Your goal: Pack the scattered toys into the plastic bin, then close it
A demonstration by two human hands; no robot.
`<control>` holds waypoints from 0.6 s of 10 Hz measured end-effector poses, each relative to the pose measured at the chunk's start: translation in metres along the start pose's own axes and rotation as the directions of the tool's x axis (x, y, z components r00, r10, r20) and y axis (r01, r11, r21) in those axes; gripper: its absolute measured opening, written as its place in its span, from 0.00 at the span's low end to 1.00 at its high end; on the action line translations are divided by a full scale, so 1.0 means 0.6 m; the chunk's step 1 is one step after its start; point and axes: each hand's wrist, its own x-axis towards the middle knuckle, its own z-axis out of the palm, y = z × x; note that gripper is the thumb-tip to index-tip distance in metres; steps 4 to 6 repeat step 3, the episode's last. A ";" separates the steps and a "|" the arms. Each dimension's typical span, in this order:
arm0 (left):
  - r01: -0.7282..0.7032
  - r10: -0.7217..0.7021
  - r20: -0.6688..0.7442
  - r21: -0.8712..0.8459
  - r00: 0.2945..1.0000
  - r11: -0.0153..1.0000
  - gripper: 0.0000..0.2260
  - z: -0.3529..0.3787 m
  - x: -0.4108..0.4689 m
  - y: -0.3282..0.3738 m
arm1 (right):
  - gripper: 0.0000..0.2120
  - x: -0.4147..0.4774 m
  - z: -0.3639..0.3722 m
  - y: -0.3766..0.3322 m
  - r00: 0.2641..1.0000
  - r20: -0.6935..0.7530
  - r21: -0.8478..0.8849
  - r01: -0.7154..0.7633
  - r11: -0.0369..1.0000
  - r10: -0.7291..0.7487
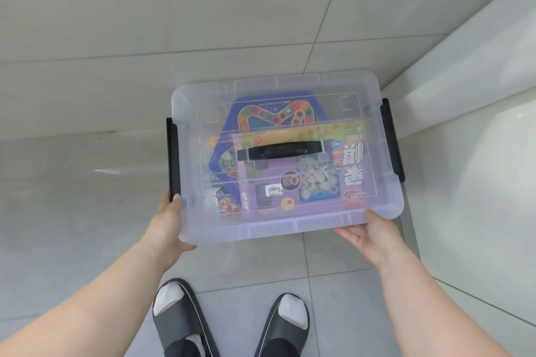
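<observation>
Left grip clamps plastic bin at near-left corner; right grip, flat-fingered, supports near-right.

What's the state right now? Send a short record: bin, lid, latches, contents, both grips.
bin: clear plastic bin, toys inside
lid: on the bin, black handle lying flat
latches: left latch and right latch black, at the short ends; locked or not, cannot tell
contents: purple game box over blue game board
left grip: holds near-left corner, thumb on top
right grip: palm up, straight fingers under near-right corner
</observation>
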 end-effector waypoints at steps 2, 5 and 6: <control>-0.044 0.043 0.010 0.088 0.999 0.995 0.20 -0.005 0.002 -0.001 | 0.17 -0.012 0.000 -0.007 1.000 -0.010 -0.066 0.001 0.998 -0.001; -0.099 0.095 0.030 0.280 0.995 0.955 0.21 -0.020 -0.023 -0.011 | 0.19 -0.035 -0.015 0.004 0.997 -0.078 -0.196 -0.010 0.981 -0.005; -0.099 0.095 0.030 0.280 0.995 0.955 0.21 -0.020 -0.023 -0.011 | 0.19 -0.035 -0.015 0.004 0.997 -0.078 -0.196 -0.010 0.981 -0.005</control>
